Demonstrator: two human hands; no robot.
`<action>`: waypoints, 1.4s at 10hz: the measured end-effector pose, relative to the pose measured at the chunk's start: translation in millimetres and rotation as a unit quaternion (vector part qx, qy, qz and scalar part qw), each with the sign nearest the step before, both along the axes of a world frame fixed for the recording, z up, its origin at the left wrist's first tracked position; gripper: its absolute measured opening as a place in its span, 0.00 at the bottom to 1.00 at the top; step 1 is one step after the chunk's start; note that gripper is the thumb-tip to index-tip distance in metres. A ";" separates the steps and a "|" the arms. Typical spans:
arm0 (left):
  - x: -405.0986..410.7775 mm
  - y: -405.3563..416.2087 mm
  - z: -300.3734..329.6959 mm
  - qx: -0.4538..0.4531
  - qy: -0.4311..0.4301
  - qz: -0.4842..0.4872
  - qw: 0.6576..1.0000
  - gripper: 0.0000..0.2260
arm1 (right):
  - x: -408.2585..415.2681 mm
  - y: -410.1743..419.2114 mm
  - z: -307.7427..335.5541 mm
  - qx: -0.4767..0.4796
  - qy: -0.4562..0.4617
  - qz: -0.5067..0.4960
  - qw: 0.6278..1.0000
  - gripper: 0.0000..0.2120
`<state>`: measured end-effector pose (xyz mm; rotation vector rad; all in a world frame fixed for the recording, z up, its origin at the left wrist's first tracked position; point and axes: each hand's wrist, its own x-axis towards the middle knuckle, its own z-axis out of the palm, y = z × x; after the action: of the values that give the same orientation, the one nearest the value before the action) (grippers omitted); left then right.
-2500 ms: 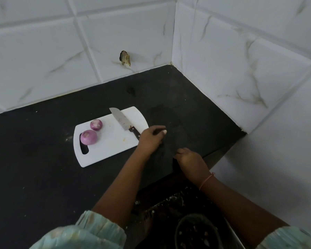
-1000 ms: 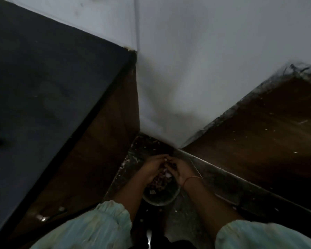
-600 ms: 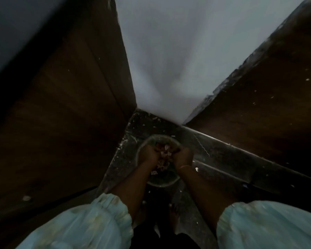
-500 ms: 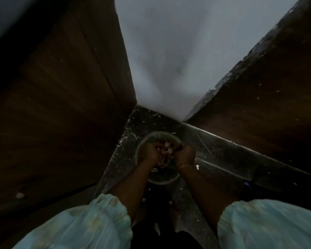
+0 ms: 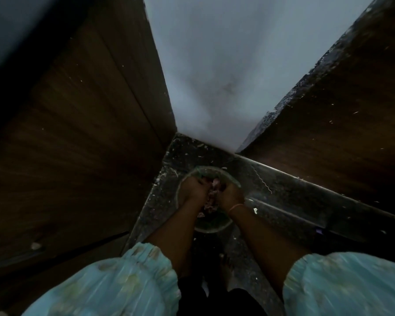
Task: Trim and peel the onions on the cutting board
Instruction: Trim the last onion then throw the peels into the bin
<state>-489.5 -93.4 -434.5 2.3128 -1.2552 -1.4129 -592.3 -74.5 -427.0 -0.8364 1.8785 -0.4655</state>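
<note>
Hands down in the scrap bowl, head view only

Head camera looks straight down into a dim corner on the floor. Left hand (image 5: 193, 187) and right hand (image 5: 229, 197) are both inside a round bowl (image 5: 211, 225) that sits on the speckled dark floor (image 5: 151, 201). Between them there's a heap of pinkish peels (image 5: 211, 198), looks like onion skins, but it's dark and a bit blurry. Fingers on both hands are curled in against that heap; honestly can't tell if either grip is really holding peels or just pressing on them.

Right wrist has a thin orange band (image 5: 235, 207). Both arms come out of pale blue gathered sleeves (image 5: 114, 286) at the bottom edge.

Brown wood panels (image 5: 82, 144) run up on the left and right, with a white wall (image 5: 214, 65) between them. A few pale flecks are scattered on the floor around the bowl.

Onions and cutting board: not in this view at all.
</note>
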 end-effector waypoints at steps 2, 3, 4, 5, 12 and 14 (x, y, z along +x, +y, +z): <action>-18.1 -1.2 23.6 0.120 0.137 -0.002 0.983 0.24 | 17.0 -5.7 46.4 0.050 -0.092 -0.100 0.989 0.17; -27.1 2.7 115.6 0.136 0.217 0.054 0.965 0.23 | 19.4 -7.9 87.1 0.005 -0.097 -0.196 0.976 0.14; -33.8 -7.8 185.1 0.085 0.238 0.019 0.967 0.20 | 19.4 -14.5 151.7 -0.082 -0.091 -0.264 0.957 0.12; -25.8 -28.5 247.2 -0.007 0.199 -0.007 0.980 0.17 | 22.4 -29.7 218.5 -0.177 -0.090 -0.265 0.944 0.11; 402.7 106.1 412.5 -0.337 -0.256 0.507 0.751 0.27 | 377.4 -49.2 412.2 -0.404 0.036 0.524 0.748 0.15; 442.6 116.8 383.7 -0.336 -0.201 0.464 0.795 0.37 | 422.8 -67.6 395.6 -0.379 0.189 0.584 0.693 0.19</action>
<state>-46.9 23.4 -50.8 2.1630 -0.3667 -0.1053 -169.5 -142.1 -31.4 -2.5892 1.0074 -0.2050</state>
